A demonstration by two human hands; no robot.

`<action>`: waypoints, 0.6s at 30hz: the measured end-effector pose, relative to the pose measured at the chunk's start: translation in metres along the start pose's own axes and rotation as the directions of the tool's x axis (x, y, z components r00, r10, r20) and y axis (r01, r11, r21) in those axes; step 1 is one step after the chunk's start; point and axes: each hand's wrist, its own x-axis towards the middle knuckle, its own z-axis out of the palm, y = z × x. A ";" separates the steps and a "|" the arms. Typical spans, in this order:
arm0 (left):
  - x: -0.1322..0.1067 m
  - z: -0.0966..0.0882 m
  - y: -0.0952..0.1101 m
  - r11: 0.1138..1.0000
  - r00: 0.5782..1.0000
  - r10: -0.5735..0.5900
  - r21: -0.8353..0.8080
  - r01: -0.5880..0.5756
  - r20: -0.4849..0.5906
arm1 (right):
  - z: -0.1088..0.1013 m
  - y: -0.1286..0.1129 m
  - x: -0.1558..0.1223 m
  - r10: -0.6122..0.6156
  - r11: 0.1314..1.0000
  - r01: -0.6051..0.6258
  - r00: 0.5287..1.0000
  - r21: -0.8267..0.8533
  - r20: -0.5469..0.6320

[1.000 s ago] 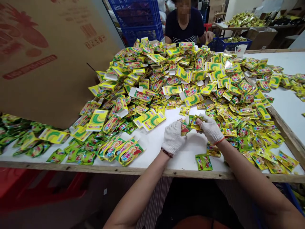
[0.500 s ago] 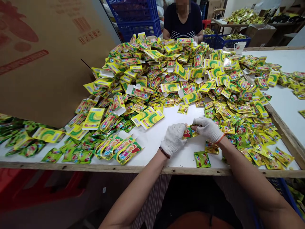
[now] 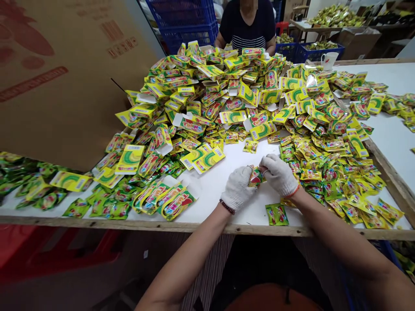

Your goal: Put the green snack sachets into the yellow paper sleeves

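Note:
My left hand (image 3: 239, 189), in a white knit glove, is closed on a small red, green and yellow candy packet (image 3: 255, 178) over the white tabletop (image 3: 210, 194). My right hand (image 3: 279, 175), gloved too, has its fingertips pinched at the packet's upper right side; the glove partly hides that end. Below my right hand lies a green candy packet (image 3: 276, 214) near the table edge. To the left of my hands, several candy boxes (image 3: 177, 202) lie overlapped in a row with white flaps open. Yellow candy packets (image 3: 343, 185) are heaped right of my right hand.
A high pile of yellow-green boxes (image 3: 233, 103) fills the table ahead. At the left stands a large cardboard carton (image 3: 65, 86). A wooden edge strip (image 3: 385, 172) bounds the right side. A person (image 3: 248, 30) sits opposite, near stacked blue crates (image 3: 189, 26) and a white mug (image 3: 329, 60).
My right hand has shifted slightly up and left, closer to my left hand. The packet between them is turned a little. The camera view has moved slightly.

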 end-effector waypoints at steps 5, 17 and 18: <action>0.001 -0.008 0.008 0.973 0.998 0.026 0.226 -0.039 0.060 | -0.006 0.007 0.000 0.288 0.879 -0.336 0.940 0.339 0.185; 0.001 -0.015 0.002 0.983 0.996 0.002 0.185 -0.018 0.086 | -0.002 0.002 -0.003 0.452 0.603 -0.529 0.843 0.597 0.291; 0.001 -0.015 0.002 0.984 0.998 -0.012 0.180 0.000 0.068 | 0.000 0.002 -0.004 0.449 0.630 -0.513 0.853 0.584 0.265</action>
